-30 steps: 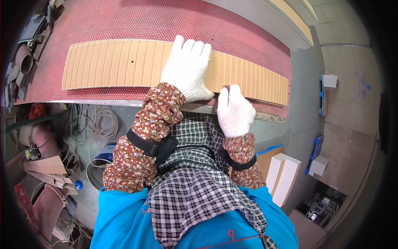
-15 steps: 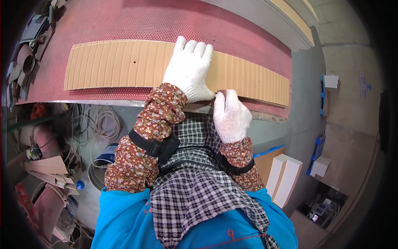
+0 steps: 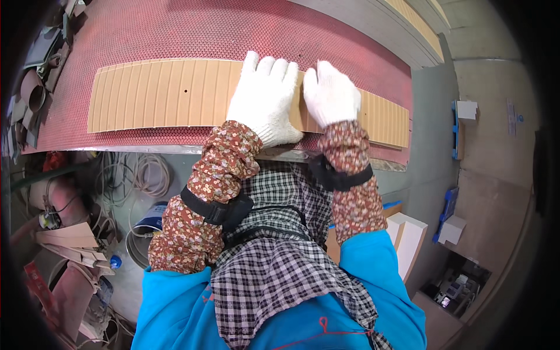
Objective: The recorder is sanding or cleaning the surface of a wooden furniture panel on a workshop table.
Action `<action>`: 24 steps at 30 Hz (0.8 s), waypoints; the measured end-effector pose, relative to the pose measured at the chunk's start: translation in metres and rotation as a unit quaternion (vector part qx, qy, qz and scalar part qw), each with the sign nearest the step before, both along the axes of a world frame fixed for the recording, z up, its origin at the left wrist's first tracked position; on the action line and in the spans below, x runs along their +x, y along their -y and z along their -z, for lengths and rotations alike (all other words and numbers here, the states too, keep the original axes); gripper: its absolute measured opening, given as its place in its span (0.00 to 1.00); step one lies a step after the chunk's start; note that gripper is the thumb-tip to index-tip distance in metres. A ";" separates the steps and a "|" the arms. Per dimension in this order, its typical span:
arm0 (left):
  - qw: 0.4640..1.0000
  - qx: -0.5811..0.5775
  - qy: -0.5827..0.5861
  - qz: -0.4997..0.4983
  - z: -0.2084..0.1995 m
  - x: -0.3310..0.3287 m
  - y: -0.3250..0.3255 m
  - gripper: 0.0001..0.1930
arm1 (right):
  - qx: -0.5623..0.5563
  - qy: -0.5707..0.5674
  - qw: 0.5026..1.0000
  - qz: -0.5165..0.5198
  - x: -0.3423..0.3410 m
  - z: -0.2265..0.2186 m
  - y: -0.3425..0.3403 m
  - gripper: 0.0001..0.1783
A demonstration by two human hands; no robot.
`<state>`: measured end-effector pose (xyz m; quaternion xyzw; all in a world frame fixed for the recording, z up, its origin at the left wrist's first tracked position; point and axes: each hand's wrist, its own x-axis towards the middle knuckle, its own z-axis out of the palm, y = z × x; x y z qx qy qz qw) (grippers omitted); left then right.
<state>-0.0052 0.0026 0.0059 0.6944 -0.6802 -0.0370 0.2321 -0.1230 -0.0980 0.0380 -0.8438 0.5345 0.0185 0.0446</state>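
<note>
Red, mesh-covered worktop (image 3: pixel 175 38) spreads across the top, and along it, from ten o'clock round to two, lies a long tan board with grooves across its width (image 3: pixel 157 93). White-gloved left hand (image 3: pixel 262 100) pressed flat near the board's middle, fingertips out past the far edge, thumb by the near edge toward four. Just beside it at one o'clock, the white-gloved right hand (image 3: pixel 331 93), fingers curled, knuckles over the far edge; whether it grips anything, I cannot tell. Both hands apart at the fingers, a slim gap between! Plenty of bare mesh at eleven, beyond the board; only a narrow strip on the near side. Tight at two: board's end near the worktop's right edge. Pale grey stacked long panels (image 3: pixel 379 26) at one, well apart from the board.
</note>
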 end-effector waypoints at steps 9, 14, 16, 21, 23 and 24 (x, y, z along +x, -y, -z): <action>1.000 0.000 0.019 -0.004 0.008 0.002 0.004 0.54 | 0.010 0.001 1.000 0.019 -0.002 -0.002 -0.016 0.21; 1.000 -0.023 0.015 -0.016 0.012 0.003 -0.002 0.53 | -0.021 0.090 0.996 -0.017 -0.040 0.005 -0.083 0.16; 1.000 0.008 -0.002 -0.002 -0.001 0.001 0.001 0.53 | 0.001 0.094 0.996 -0.005 -0.050 0.000 -0.092 0.16; 1.000 -0.011 0.015 -0.011 0.006 0.003 -0.001 0.55 | -0.013 0.082 0.996 -0.009 -0.032 0.003 -0.061 0.17; 1.000 0.003 0.024 -0.004 0.003 0.002 0.001 0.57 | 0.001 0.037 0.999 0.014 -0.014 -0.002 -0.033 0.19; 1.000 0.009 0.020 -0.004 -0.003 0.004 -0.002 0.57 | 0.003 0.038 0.999 0.008 -0.006 -0.001 -0.019 0.20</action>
